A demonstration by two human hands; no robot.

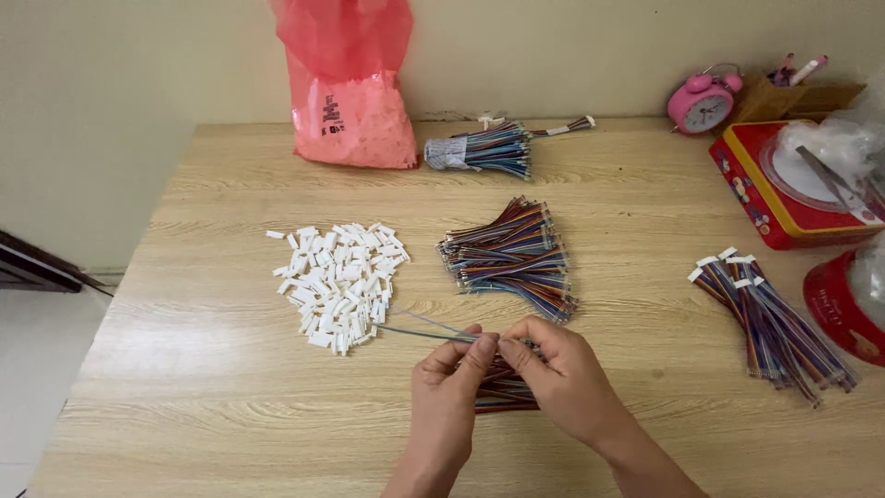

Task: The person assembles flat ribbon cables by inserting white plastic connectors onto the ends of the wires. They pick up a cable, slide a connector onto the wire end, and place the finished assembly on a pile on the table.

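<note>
Your left hand (449, 378) and right hand (553, 369) pinched together on thin wires (419, 330), wire ends under your fingers hidden, small white plastic connectors (339, 284) just left of your grip, striped wire pile (512, 256) above it

1. Multicoloured striped ribbon wires (502, 383) under both hands, reds, blues, greens mixed.
2. Same rainbow striping on loose wire pile (512, 258) mid-table.
3. White plastic connector housings (339, 281), plain, no pattern.
4. Finished wire bundle (774, 323) at right: multicoloured, white ends.
5. Translucent red-pink plastic bag (348, 92), small black print.
6. Pink alarm clock (702, 103), white dial.
7. Red tin box (751, 198), yellow edging.
8. Light wood-grain table (184, 369).
</note>
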